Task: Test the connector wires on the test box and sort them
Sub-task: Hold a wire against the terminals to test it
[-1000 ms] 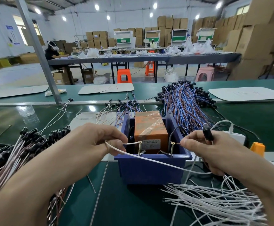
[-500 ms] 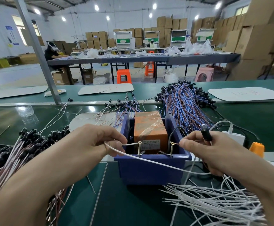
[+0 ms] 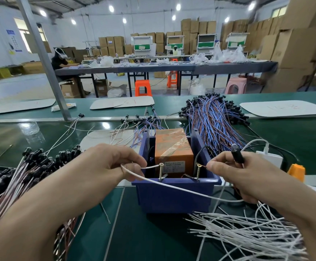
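Observation:
An orange test box (image 3: 172, 147) sits in a blue bin (image 3: 174, 196) with two brass screw posts at its front rim. My left hand (image 3: 106, 162) pinches the white wire (image 3: 181, 189), whose bare end touches the left post (image 3: 161, 171). My right hand (image 3: 236, 174) pinches the wire's other lead against the right post (image 3: 198, 170) and holds the wire's black connector (image 3: 237, 154) upright. The white wire loops across the bin's front between both hands.
A pile of wires with black connectors (image 3: 27, 166) lies at the left, loose white wires (image 3: 247, 230) at the lower right, and a blue-and-brown bundle (image 3: 213, 117) behind the bin. A white charger (image 3: 270, 157) and an orange object (image 3: 297, 172) sit on the right.
Both hands hold nearly the same pose, keeping the wire ends at the two posts. The view has shifted only slightly.

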The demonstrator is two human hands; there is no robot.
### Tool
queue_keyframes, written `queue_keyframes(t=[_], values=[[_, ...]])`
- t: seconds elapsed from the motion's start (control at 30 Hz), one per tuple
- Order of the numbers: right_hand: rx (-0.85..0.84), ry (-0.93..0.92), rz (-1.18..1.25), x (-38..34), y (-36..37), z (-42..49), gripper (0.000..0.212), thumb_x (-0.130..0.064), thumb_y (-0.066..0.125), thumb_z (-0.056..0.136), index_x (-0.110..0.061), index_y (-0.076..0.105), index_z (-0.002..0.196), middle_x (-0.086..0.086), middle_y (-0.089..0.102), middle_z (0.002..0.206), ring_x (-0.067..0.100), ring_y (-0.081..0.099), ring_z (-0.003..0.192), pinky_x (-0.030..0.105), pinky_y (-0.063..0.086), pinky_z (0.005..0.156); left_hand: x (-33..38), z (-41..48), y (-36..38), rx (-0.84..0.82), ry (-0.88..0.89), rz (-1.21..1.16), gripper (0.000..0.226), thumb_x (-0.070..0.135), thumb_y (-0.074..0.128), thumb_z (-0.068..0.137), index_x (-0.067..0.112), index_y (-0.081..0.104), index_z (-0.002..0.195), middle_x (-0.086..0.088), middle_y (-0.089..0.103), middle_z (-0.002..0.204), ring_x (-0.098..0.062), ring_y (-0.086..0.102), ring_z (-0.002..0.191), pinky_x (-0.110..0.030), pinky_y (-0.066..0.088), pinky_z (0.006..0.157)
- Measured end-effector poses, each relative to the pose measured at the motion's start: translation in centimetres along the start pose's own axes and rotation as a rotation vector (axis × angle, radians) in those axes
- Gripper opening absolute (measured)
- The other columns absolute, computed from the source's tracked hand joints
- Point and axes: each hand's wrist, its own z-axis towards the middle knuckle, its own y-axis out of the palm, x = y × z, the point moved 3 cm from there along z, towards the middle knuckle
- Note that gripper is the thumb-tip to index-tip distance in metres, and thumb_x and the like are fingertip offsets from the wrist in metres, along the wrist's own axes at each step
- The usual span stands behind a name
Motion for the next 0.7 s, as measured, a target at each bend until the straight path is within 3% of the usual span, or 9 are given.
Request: queue_keyframes(t=[0.07,0.13,0.17,0.27,0.4,0.53,0.7], values=[[0.006,-0.002,0.007,0.2,-0.1,0.1,0.014,-0.039,0.068,0.091,-0.031,0.072,0.081,-0.002,0.033,0.056,0.012,0.028,0.038,0.019,0.027,0.036,-0.2,0.0,-0.1,0.016,-0.026,0.015,0.013,0.029,0.062,0.097,0.036,0.073,0.092,0.02,0.075,0.085,-0.012,0.069,0.083,-0.033,0.052,0.083],[0.025,-0.008,0.018,0.4,-0.5,0.3,0.016,-0.036,0.065,0.094,-0.032,0.071,0.081,-0.004,0.036,0.053,0.012,0.029,0.036,0.018,0.029,0.035,-0.4,0.1,0.0,0.022,-0.053,0.043,0.014,0.027,0.061,0.098,0.033,0.073,0.093,0.021,0.075,0.081,0.002,0.068,0.077,-0.015,0.048,0.07],[0.037,-0.008,0.03,0.5,-0.6,0.3,0.017,-0.035,0.063,0.096,-0.033,0.071,0.081,-0.005,0.039,0.051,0.012,0.03,0.034,0.018,0.03,0.034,-0.5,0.1,0.1,0.017,-0.07,0.061,0.016,0.025,0.06,0.098,0.031,0.073,0.092,0.022,0.075,0.08,0.007,0.068,0.077,-0.012,0.047,0.073],[0.026,0.006,0.058,0.6,-0.5,0.4,0.018,-0.03,0.059,0.099,-0.029,0.072,0.086,-0.002,0.049,0.052,0.011,0.032,0.031,0.019,0.032,0.032,-0.8,0.3,0.5,-0.01,-0.115,0.114,0.022,0.021,0.054,0.101,0.029,0.072,0.09,0.022,0.074,0.08,0.009,0.068,0.079,-0.026,0.052,0.089],[-0.068,-0.001,0.038,0.4,0.4,0.3,0.021,-0.024,0.054,0.102,-0.025,0.075,0.097,-0.004,0.05,0.051,0.01,0.033,0.032,0.018,0.033,0.03,-0.6,0.8,0.7,0.071,-0.09,0.076,0.028,0.018,0.043,0.104,0.033,0.065,0.096,0.013,0.075,0.084,-0.012,0.069,0.083,-0.043,0.056,0.083],[-0.079,-0.017,0.006,0.0,0.3,0.0,0.018,-0.023,0.056,0.101,-0.028,0.073,0.101,-0.003,0.051,0.052,0.01,0.036,0.034,0.017,0.034,0.032,-0.8,1.5,1.1,0.096,-0.115,-0.036,0.044,0.0,0.038,0.1,0.038,0.06,0.109,0.006,0.07,0.091,-0.012,0.061,0.076,-0.029,0.051,0.068],[-0.066,-0.016,-0.057,0.1,0.3,0.0,0.013,-0.024,0.056,0.101,-0.024,0.067,0.107,-0.003,0.058,0.053,0.012,0.037,0.033,0.019,0.034,0.032,-0.5,2.0,2.3,0.018,-0.101,-0.07,0.053,-0.008,0.037,0.092,0.039,0.062,0.096,0.009,0.065,0.081,0.003,0.056,0.067,-0.01,0.042,0.06]])
